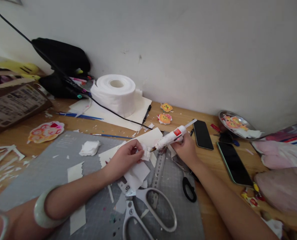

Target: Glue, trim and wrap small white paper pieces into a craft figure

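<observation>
No legible text or numbers.

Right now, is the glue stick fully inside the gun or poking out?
Poking out: the white glue stick extends from the rear of the glue gun.

Ahead of you a plain pale wall point(200, 56), small dark scuffs point(140, 57) on it, your wooden tabletop point(182, 113) meeting it at the back, soft muted light around you

Looks like a home craft corner, judging by a wooden table point(183, 115) against a plain wall point(148, 33) at twelve o'clock, a tissue roll point(120, 100) at ten, a painted cutout point(47, 131) at nine, a cutting mat point(98, 206) at seven, a phone point(234, 163) and soft fabric point(283, 186) at four.
</observation>
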`<state>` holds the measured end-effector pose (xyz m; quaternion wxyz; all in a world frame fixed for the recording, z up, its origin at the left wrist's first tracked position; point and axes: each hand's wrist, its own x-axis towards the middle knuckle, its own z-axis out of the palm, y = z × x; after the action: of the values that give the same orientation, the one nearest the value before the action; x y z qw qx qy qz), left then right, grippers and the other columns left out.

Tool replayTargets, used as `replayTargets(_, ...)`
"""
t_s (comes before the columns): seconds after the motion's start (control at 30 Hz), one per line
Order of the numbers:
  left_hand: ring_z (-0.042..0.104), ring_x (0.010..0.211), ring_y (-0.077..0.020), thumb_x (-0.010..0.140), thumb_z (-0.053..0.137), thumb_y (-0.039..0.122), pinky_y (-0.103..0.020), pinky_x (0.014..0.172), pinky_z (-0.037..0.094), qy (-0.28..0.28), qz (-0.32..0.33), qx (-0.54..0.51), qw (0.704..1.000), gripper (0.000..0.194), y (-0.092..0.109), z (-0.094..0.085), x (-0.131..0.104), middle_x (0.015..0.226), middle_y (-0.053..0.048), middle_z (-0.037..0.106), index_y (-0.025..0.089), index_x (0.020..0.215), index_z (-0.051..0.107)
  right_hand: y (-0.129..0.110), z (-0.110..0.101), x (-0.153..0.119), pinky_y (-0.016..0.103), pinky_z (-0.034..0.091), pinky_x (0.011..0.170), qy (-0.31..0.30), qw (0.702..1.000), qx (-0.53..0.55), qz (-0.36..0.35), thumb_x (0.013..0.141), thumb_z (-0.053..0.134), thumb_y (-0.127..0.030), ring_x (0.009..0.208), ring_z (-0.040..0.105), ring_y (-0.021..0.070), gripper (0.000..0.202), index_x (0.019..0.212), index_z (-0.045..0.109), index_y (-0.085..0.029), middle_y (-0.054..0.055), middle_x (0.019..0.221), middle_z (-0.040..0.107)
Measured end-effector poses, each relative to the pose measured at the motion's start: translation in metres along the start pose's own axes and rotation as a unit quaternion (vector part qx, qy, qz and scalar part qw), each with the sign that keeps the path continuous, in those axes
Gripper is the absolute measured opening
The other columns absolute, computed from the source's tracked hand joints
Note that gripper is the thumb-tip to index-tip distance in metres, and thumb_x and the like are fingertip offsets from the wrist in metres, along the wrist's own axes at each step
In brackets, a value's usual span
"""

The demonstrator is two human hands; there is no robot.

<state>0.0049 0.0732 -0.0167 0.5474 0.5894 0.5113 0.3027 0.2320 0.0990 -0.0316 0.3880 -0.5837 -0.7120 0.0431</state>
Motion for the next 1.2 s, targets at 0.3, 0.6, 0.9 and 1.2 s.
replayTargets(0.3,0.043,0.050,-0.0110,0.071,0.050,0.029,-0.021,0.048,0.032,0.002,0.001,-0.007,1.000,0.013,-0.0021,0.0003,0.0008,0.052,0.006,0.047,0.019,0.065,0.044,0.0037,0.0011,0.0002,0.032,0.043,0.063,0.017,0.999,0.014,-0.031,0.063,0.059,-0.019,0.071,0.054,0.0203,0.017,0.080,0.053,-0.019,0.003,0.079,0.057)
replayTargets(0.6,0.044,0.050,-0.0114,0.072,0.050,0.030,-0.021,0.049,0.033,-0.004,0.000,-0.012,1.000,0.014,-0.0009,0.0012,0.0016,0.054,0.006,0.047,0.019,0.066,0.044,0.0052,-0.0004,-0.0009,0.032,0.043,0.064,0.021,0.999,0.019,-0.032,0.066,0.053,-0.017,0.074,0.054,0.0205,0.017,0.083,0.054,-0.020,0.003,0.081,0.058)
replayTargets(0.9,0.043,0.051,-0.0117,0.072,0.051,0.030,-0.021,0.049,0.032,-0.018,0.007,-0.022,1.000,0.014,-0.0070,0.0015,0.0018,0.054,0.006,0.046,0.020,0.066,0.043,0.0025,-0.0011,0.0002,0.033,0.043,0.065,0.024,0.999,0.028,-0.013,0.065,0.053,-0.016,0.075,0.054,0.0214,0.013,0.078,0.053,-0.020,0.004,0.079,0.058)
replayTargets(1.2,0.042,0.050,-0.0115,0.074,0.049,0.029,-0.021,0.048,0.031,-0.023,0.021,-0.009,0.999,0.013,-0.0092,0.0001,0.0027,0.055,0.006,0.046,0.020,0.067,0.043,0.0065,0.0015,-0.0003,0.032,0.044,0.063,0.023,0.999,0.030,-0.007,0.068,0.054,-0.020,0.072,0.054,0.0204,0.010,0.078,0.053,-0.019,0.003,0.079,0.058)
